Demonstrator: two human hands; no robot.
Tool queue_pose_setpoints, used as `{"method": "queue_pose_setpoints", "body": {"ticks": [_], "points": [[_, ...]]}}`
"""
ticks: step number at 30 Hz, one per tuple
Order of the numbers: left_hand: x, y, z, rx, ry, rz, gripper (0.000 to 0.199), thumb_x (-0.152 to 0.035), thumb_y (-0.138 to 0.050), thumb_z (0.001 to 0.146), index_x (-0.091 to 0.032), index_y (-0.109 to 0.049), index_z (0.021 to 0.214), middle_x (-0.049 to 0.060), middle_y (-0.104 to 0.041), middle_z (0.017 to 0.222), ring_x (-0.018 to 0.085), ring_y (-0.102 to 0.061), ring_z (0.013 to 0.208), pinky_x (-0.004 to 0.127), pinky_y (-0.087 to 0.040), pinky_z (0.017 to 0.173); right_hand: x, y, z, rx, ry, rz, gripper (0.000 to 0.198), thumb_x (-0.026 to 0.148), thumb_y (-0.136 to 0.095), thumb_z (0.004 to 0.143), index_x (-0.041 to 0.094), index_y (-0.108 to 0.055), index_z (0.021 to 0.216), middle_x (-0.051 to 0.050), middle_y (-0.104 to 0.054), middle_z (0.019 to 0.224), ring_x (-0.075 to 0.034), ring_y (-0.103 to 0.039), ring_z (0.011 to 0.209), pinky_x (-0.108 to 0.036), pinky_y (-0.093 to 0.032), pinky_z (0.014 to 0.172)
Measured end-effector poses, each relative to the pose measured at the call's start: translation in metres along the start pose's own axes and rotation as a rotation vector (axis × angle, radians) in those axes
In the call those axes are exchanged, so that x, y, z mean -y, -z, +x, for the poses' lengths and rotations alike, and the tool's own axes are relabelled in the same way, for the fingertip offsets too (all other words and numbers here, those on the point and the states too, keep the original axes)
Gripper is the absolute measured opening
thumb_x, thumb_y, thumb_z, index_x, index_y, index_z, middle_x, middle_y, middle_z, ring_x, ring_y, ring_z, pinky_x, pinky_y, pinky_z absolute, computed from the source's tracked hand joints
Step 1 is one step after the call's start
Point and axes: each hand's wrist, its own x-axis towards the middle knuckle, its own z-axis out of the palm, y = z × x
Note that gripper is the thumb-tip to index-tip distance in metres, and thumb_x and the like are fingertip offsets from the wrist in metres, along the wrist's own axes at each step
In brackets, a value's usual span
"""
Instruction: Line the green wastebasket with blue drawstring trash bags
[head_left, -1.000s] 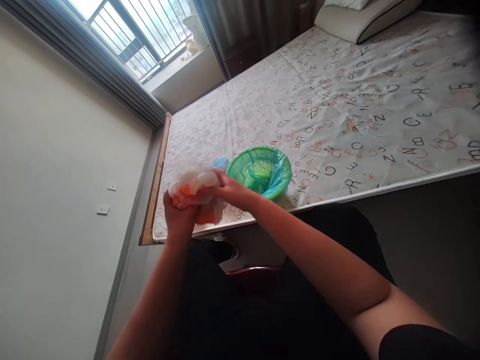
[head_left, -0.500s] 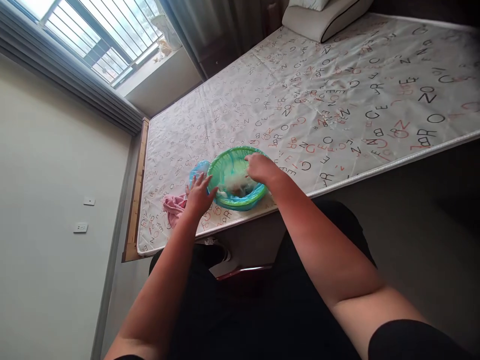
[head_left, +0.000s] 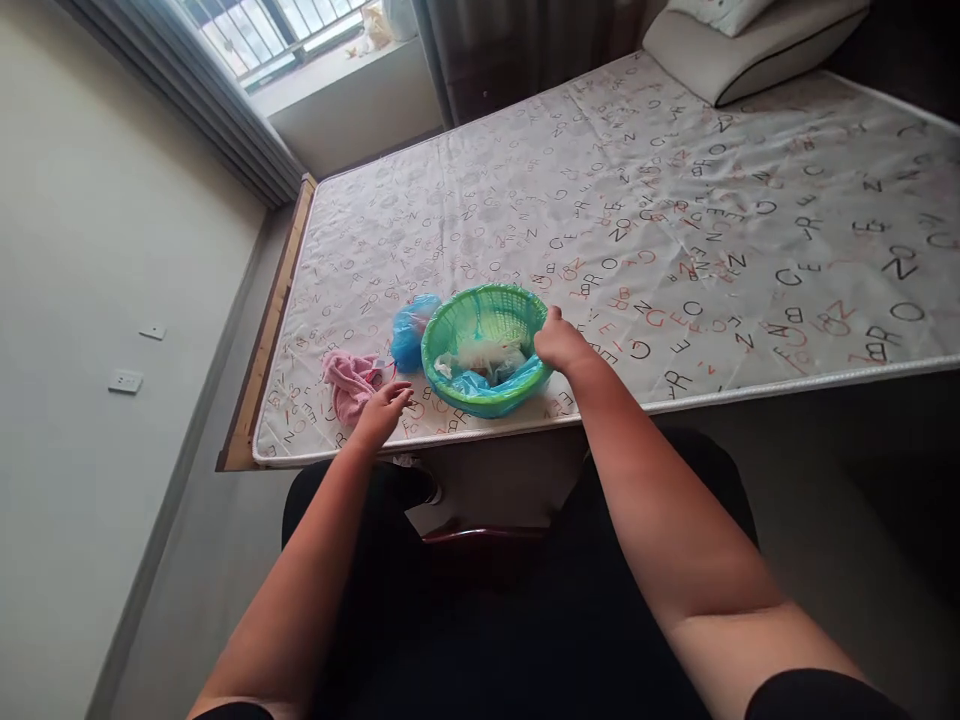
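Note:
A green plastic basket [head_left: 491,407] lined with a thin blue bag stands near the mattress's front edge. Inside it lies crumpled, whitish, see-through plastic [head_left: 491,355] along with bits I cannot make out. My right hand [head_left: 562,342] grips the basket's right rim, fingers closed over it. To the left of the basket, my left hand [head_left: 384,412] hovers low with its fingers apart, holding nothing. Next to that hand is a rumpled pink cloth [head_left: 346,382]. A knotted blue plastic bag [head_left: 409,335] rests between the cloth and the basket.
The letter-printed mattress [head_left: 637,200] lies on a wooden bed frame [head_left: 279,315]. Pillows [head_left: 739,50] sit at its far right. A wall with a socket [head_left: 125,381] rises at the left, and a barred window with a sill [head_left: 330,65] is behind. My knees are below the front edge.
My right hand has moved from inside the basket out to its right rim. My left hand has drawn back from the basket's left side toward the pink cloth. The view has shifted.

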Motion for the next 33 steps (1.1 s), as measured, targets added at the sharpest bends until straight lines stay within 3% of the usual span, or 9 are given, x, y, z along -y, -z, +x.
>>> {"method": "queue_pose_setpoints", "body": {"ticks": [5,8,12,15,17,21,26,29,33], "points": [[0.021,0.029,0.009,-0.079,0.192,-0.274,0.047,-0.055,-0.068,0.092,-0.02,-0.067,0.124,0.015,-0.073,0.132,0.022,-0.076,0.1,0.029,-0.057,0.076,0.022,-0.031,-0.004,0.069,-0.01,0.051,0.079,0.023,-0.055,0.093,0.011,-0.033,0.168,-0.027,-0.066,0.147,-0.041,-0.067,0.131,-0.055,-0.052,0.112],[0.022,0.034,0.02,-0.113,0.32,-0.383,0.044,-0.058,-0.058,0.1,-0.022,-0.065,0.124,0.014,-0.071,0.134,0.021,-0.075,0.093,0.03,-0.058,0.069,0.022,-0.042,0.003,0.049,0.046,0.145,0.068,0.042,-0.061,0.097,0.02,-0.046,0.16,-0.02,-0.07,0.144,-0.038,-0.068,0.128,-0.053,-0.054,0.111],[0.013,0.037,0.04,-0.105,0.223,-0.298,0.04,-0.057,-0.058,0.102,-0.024,-0.068,0.12,0.012,-0.072,0.131,0.021,-0.074,0.095,0.027,-0.054,0.067,0.005,-0.039,0.023,-0.036,0.035,0.326,0.054,0.068,-0.047,0.102,0.026,-0.066,0.13,-0.012,-0.076,0.121,-0.029,-0.074,0.101,-0.042,-0.065,0.084],[0.004,0.038,0.056,-0.047,0.147,-0.26,0.038,-0.055,-0.06,0.101,-0.024,-0.07,0.121,0.012,-0.073,0.131,0.023,-0.074,0.099,0.027,-0.052,0.068,-0.01,-0.032,0.033,-0.164,-0.083,0.388,0.047,0.061,-0.039,0.105,0.024,-0.067,0.112,-0.01,-0.073,0.106,-0.019,-0.065,0.07,-0.032,-0.058,0.059],[-0.001,0.038,0.065,0.0,0.17,-0.272,0.038,-0.055,-0.058,0.102,-0.024,-0.07,0.121,0.012,-0.073,0.132,0.024,-0.074,0.103,0.029,-0.053,0.07,-0.017,-0.033,0.031,-0.192,-0.159,0.389,0.035,0.054,-0.046,0.102,0.025,-0.066,0.105,-0.008,-0.071,0.101,-0.016,-0.058,0.062,-0.029,-0.053,0.053],[-0.006,0.035,0.071,0.077,0.225,-0.338,0.041,-0.058,-0.061,0.101,-0.024,-0.069,0.122,0.014,-0.073,0.134,0.029,-0.074,0.112,0.033,-0.058,0.074,-0.025,-0.049,0.011,0.062,-0.186,0.35,0.026,0.049,-0.064,0.089,0.027,-0.069,0.102,-0.007,-0.077,0.1,-0.022,-0.07,0.081,-0.034,-0.06,0.068],[-0.014,0.029,0.066,0.15,0.256,-0.442,0.043,-0.06,-0.068,0.096,-0.024,-0.072,0.119,0.016,-0.077,0.12,0.031,-0.076,0.103,0.038,-0.062,0.074,-0.028,-0.073,-0.012,0.32,-0.251,0.44,0.032,0.045,-0.068,0.086,0.03,-0.075,0.113,-0.009,-0.08,0.125,-0.033,-0.075,0.109,-0.05,-0.063,0.085],[-0.021,0.024,0.063,0.165,0.273,-0.495,0.038,-0.057,-0.069,0.096,-0.022,-0.072,0.112,0.013,-0.078,0.104,0.029,-0.077,0.09,0.038,-0.064,0.07,-0.028,-0.077,-0.01,0.361,-0.301,0.582,0.032,0.045,-0.069,0.087,0.029,-0.075,0.113,-0.009,-0.081,0.123,-0.031,-0.076,0.109,-0.049,-0.064,0.09],[-0.026,0.018,0.063,0.124,0.331,-0.557,0.031,-0.051,-0.071,0.097,-0.021,-0.071,0.103,0.01,-0.076,0.091,0.025,-0.075,0.078,0.035,-0.064,0.065,-0.025,-0.07,0.0,0.278,-0.292,0.674,0.021,0.034,-0.074,0.082,0.026,-0.073,0.101,-0.006,-0.082,0.115,-0.025,-0.075,0.105,-0.043,-0.064,0.091]]}}
